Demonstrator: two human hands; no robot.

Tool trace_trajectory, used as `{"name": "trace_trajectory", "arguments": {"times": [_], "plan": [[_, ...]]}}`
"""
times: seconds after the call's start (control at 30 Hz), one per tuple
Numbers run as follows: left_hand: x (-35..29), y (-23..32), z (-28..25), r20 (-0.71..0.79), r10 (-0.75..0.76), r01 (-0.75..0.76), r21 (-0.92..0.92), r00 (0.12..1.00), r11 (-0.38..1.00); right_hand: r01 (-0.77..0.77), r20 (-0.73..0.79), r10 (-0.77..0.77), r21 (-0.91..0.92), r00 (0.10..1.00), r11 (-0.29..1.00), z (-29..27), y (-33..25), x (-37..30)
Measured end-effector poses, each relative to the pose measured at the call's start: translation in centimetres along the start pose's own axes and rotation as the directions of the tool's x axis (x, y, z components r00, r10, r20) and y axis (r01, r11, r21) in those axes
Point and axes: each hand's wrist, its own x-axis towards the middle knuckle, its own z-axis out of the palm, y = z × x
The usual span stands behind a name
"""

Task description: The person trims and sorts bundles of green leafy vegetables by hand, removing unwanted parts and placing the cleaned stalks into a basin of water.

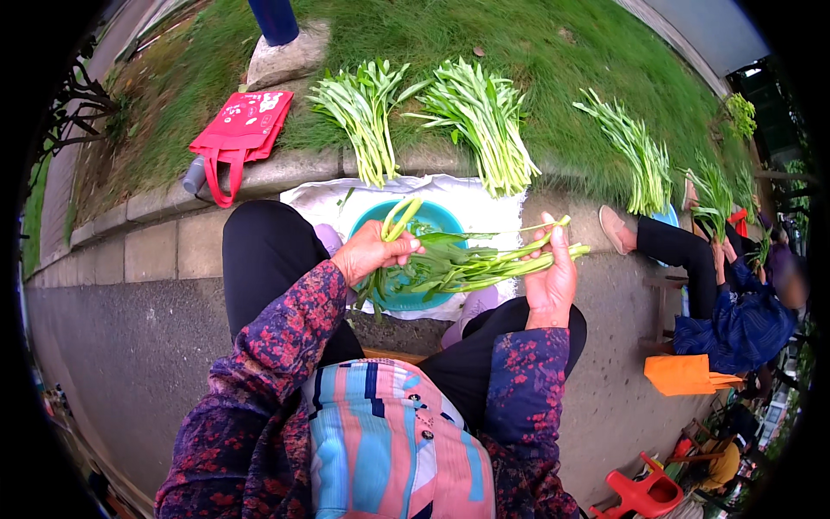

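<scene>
A small bunch of leafy green stalks (484, 272) lies across my two hands, above a teal basin (393, 300). My right hand (553, 281) is closed round the pale stem ends. My left hand (372, 253) pinches at the leafy end, with a bent pale green stalk (400, 218) looping up from its fingers. Loose leaves show inside the basin, partly hidden by the bunch. The basin stands on a white cloth (320, 197) between my knees.
Large bundles of greens (363, 125) lie along the grassy kerb. A red bag (245, 130) and a grey bottle (195, 176) are at the left. On the right sits another person (735, 311) handling greens, near an orange bag (679, 374). A red stool (641, 493) stands lower right.
</scene>
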Motion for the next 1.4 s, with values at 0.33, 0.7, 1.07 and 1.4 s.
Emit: {"name": "trace_trajectory", "arguments": {"times": [0.33,0.7,1.07,1.4], "plan": [[0.7,0.1,1.0,-0.275,0.027,-0.050,-0.079,0.961,0.996,0.032,-0.062,-0.027,0.083,0.998,0.996,-1.0,0.6,0.6],[0.9,-0.2,2.0,-0.272,0.173,-0.104,0.249,0.947,0.963,0.028,-0.137,-0.047,-0.135,0.989,0.990,0.3,1.3,0.3],[-0.2,0.8,2.4,0.026,0.264,-0.260,0.295,0.964,0.919,0.068,-0.030,-0.082,-0.334,0.996,0.940,0.8,2.4,0.5],[-1.1,2.3,2.7,0.055,0.154,-0.160,0.131,0.986,0.978,-0.124,0.097,0.200,-0.511,0.975,0.851,2.5,4.0,-0.6]]}}
